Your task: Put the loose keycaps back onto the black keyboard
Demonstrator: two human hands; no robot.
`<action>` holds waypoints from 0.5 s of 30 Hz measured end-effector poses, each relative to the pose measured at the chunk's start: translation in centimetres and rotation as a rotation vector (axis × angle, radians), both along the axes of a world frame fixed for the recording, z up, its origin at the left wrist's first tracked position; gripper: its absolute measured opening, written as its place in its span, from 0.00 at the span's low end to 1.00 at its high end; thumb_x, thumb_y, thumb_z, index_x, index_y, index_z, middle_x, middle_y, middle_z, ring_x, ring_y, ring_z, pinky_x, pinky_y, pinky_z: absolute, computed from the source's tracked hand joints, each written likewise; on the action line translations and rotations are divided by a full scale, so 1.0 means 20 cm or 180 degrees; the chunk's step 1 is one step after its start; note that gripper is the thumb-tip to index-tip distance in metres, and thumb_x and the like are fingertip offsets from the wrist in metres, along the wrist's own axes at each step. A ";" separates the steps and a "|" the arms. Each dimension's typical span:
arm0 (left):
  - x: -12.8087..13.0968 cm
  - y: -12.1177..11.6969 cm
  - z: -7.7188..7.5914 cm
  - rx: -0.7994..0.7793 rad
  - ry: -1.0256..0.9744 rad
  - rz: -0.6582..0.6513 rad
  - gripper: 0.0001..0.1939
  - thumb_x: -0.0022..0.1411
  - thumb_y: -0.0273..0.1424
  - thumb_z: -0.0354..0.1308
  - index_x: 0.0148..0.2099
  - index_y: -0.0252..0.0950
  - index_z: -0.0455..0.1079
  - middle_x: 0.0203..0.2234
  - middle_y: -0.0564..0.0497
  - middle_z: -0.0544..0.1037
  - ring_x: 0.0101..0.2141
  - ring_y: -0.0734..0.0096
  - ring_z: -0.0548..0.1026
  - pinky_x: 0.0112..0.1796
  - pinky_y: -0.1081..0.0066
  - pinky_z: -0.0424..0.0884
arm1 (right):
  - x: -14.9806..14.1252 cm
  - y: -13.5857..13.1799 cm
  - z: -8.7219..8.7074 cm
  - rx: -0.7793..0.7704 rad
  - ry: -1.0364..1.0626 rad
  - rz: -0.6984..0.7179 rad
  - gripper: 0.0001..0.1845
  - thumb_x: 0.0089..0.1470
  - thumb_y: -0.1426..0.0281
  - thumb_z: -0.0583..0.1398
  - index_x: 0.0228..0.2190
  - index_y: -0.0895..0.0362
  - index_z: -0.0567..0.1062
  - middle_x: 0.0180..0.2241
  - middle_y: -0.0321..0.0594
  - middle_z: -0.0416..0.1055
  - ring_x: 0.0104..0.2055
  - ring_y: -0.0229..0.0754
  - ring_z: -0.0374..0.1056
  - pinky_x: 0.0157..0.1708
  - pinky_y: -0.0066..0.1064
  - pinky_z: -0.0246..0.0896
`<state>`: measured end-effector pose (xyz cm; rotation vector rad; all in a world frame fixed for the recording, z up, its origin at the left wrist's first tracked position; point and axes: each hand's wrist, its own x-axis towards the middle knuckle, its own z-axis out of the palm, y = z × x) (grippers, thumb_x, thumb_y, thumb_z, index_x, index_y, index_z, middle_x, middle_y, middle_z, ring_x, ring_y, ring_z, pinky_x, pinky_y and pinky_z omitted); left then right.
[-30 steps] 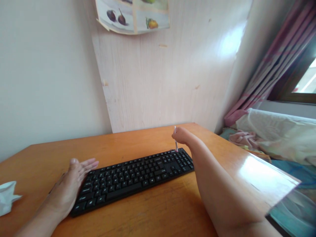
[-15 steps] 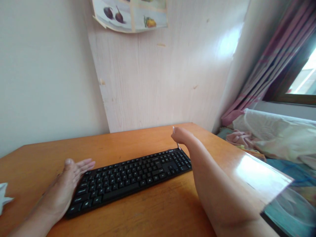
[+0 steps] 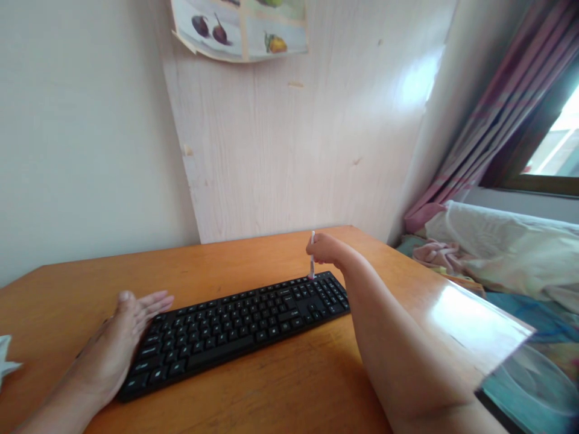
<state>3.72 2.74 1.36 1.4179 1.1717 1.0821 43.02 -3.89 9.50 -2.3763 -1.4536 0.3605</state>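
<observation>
A black keyboard (image 3: 235,328) lies at a slant on the wooden table. My left hand (image 3: 124,340) rests against its left end, fingers stretched out and thumb raised, gripping nothing. Over the keyboard's far right part, my right hand (image 3: 323,248) is closed around a slim white brush (image 3: 312,265), possibly a toothbrush. The brush stands nearly upright, and its pinkish lower end meets the back row of keys. My right forearm covers the area beside the keyboard's right end.
The orange-brown table (image 3: 289,386) runs back to a pale wood panel (image 3: 289,150) with a fruit picture (image 3: 253,36) on it. White crumpled paper (image 3: 6,355) lies at the left edge. Beyond the table's right side are piled fabrics (image 3: 506,247) and a pink curtain (image 3: 493,120).
My right hand has shifted slightly left with the brush, whose lower end moved left along the keyboard's back edge and became more upright. My left hand stays put.
</observation>
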 end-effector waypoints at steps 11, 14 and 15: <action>0.01 -0.02 0.01 -0.0085 -0.0098 0.0045 0.38 0.61 0.59 0.36 0.51 0.31 0.68 0.53 0.38 0.74 0.58 0.61 0.67 0.63 0.62 0.51 | 0.12 -0.05 -0.01 -0.0039 -0.0595 -0.0566 0.20 0.54 0.70 0.54 0.47 0.62 0.74 0.46 0.59 0.74 0.49 0.55 0.70 0.44 0.42 0.63; 0.01 -0.02 0.01 -0.0133 -0.0170 0.0021 0.38 0.62 0.58 0.37 0.51 0.31 0.67 0.54 0.38 0.73 0.58 0.62 0.66 0.64 0.62 0.50 | 0.08 -0.03 -0.01 -0.0042 -0.0564 -0.0430 0.20 0.53 0.70 0.56 0.46 0.61 0.75 0.47 0.58 0.73 0.50 0.54 0.69 0.43 0.39 0.64; 0.01 -0.02 0.01 -0.0140 -0.0180 0.0016 0.38 0.62 0.58 0.37 0.51 0.31 0.67 0.54 0.38 0.73 0.58 0.62 0.66 0.64 0.62 0.50 | 0.06 -0.02 -0.01 -0.0049 -0.0528 -0.0365 0.19 0.52 0.70 0.56 0.45 0.62 0.76 0.45 0.58 0.74 0.48 0.53 0.70 0.42 0.37 0.64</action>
